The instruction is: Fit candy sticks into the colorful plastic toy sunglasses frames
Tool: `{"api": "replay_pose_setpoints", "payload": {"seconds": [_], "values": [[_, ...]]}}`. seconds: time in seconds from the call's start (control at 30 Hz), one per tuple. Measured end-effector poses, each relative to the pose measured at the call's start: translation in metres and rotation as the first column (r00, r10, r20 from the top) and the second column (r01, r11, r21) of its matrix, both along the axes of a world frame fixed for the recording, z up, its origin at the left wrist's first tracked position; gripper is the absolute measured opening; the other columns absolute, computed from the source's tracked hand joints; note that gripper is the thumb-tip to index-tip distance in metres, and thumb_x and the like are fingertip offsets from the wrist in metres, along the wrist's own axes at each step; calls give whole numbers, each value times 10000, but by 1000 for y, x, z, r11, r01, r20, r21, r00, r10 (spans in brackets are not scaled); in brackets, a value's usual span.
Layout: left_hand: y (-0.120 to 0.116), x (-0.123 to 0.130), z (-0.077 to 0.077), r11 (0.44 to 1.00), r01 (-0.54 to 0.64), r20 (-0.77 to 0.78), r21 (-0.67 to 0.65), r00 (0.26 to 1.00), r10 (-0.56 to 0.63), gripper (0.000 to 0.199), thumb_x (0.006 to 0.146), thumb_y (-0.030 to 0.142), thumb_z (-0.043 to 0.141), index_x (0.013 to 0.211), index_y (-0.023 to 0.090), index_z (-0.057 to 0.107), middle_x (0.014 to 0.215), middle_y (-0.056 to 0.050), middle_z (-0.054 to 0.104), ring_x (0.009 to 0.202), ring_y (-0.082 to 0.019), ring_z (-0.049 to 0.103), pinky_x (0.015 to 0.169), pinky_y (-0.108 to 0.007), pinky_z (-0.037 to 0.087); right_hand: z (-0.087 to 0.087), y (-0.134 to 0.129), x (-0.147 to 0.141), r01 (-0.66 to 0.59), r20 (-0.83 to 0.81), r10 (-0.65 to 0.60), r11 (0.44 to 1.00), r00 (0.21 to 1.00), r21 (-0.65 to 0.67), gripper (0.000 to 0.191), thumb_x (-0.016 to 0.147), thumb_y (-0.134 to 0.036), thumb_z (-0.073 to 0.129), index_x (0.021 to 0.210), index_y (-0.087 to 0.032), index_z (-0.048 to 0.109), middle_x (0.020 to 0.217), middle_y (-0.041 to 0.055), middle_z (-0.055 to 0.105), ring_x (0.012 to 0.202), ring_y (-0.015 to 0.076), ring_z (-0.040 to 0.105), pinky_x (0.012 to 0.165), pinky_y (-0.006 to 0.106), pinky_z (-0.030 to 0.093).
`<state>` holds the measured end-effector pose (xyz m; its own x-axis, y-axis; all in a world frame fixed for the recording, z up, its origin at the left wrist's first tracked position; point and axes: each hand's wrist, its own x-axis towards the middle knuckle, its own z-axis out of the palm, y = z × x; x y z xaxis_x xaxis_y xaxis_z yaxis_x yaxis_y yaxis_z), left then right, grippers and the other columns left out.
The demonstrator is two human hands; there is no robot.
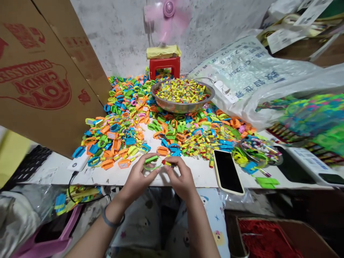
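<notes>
Just above the table's front edge, my left hand (137,178) is closed on a green toy watch (152,159), its band forming an open loop between thumb and fingers. Close to that loop, my right hand (182,179) pinches a small yellow tube with a red end (167,163). I cannot tell whether the tube touches the watch. An orange toy watch (162,151) and a blue one (175,149) lie right beyond my fingertips. More toy watches in orange, green and blue are heaped behind, with many yellow tubes (199,144) mixed in at the right.
A metal bowl (182,106) of yellow tubes stands at the back, before a red stool (164,63) and a pink fan (168,10). Cardboard box (51,79) at left; a phone (229,172), small clear bowl (260,152) and plastic sack (258,71) at right.
</notes>
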<state>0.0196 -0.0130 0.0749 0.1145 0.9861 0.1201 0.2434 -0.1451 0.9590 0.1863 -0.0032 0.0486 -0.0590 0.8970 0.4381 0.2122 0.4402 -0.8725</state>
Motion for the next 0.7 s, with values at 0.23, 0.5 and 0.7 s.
{"api": "replay_pose_setpoints", "payload": {"seconds": [0.23,0.5,0.7], "values": [[-5,-5,3,999,0,-134,42,991,6,378,851,306,645,1216,242,568,1293,-81,581,1212,-235,547,959,-337,492,2,-4,-3,38,45,-39,999,998,30,59,896,-270,551,929,-225,571,955,76,665,914,193,635,752,310,506],[-9,-8,3,1000,-26,-136,-15,990,24,480,854,377,643,1292,254,489,1304,-73,564,1209,-229,546,1013,-343,447,10,-6,-3,-38,204,8,989,979,144,71,899,-165,496,858,-224,499,879,55,631,876,186,609,794,320,485],[-13,-15,1,995,-20,-201,-96,980,0,503,862,433,610,1304,237,472,1292,-73,570,1175,-244,548,946,-319,455,11,-10,-3,-70,484,35,996,874,55,83,890,-277,548,875,-213,496,823,60,655,776,207,621,651,273,414]]}}
